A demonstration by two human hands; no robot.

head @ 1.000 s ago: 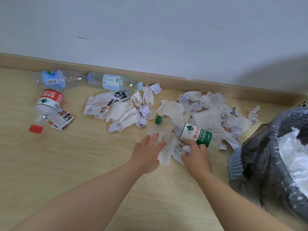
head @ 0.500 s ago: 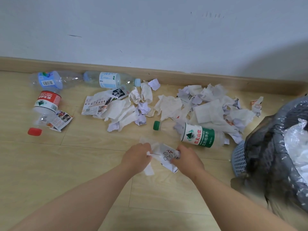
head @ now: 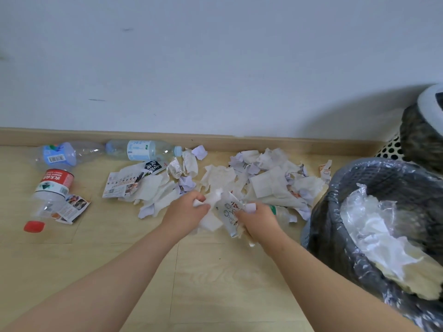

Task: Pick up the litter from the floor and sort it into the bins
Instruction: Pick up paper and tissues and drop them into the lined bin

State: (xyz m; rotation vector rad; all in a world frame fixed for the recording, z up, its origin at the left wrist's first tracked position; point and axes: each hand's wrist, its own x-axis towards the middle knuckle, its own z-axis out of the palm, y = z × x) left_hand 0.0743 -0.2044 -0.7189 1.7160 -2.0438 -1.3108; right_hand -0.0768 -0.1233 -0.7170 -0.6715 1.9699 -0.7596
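Observation:
My left hand (head: 185, 213) grips a white tissue (head: 211, 220), lifted above the floor. My right hand (head: 260, 220) holds a crumpled printed paper wrapper (head: 229, 209) beside it. Behind my hands a heap of crumpled tissues and paper scraps (head: 266, 180) spreads along the wall. A clear bottle with a green label (head: 279, 212) lies partly hidden behind my right hand. On the right stands a grey mesh bin (head: 340, 188) lined with a bag and holding white paper waste.
Three plastic bottles lie at the left: a blue-labelled one (head: 62, 154), a light-blue-capped one (head: 141, 149) and a red-labelled one (head: 52, 188) with a red cap (head: 34, 226). Leaflets (head: 121, 185) lie near them. A second bin (head: 422, 130) stands at the far right.
Both hands have lifted the tissue and wrapper off the floor and pulled them toward me. The view has swung right and up, bringing the second bin into sight.

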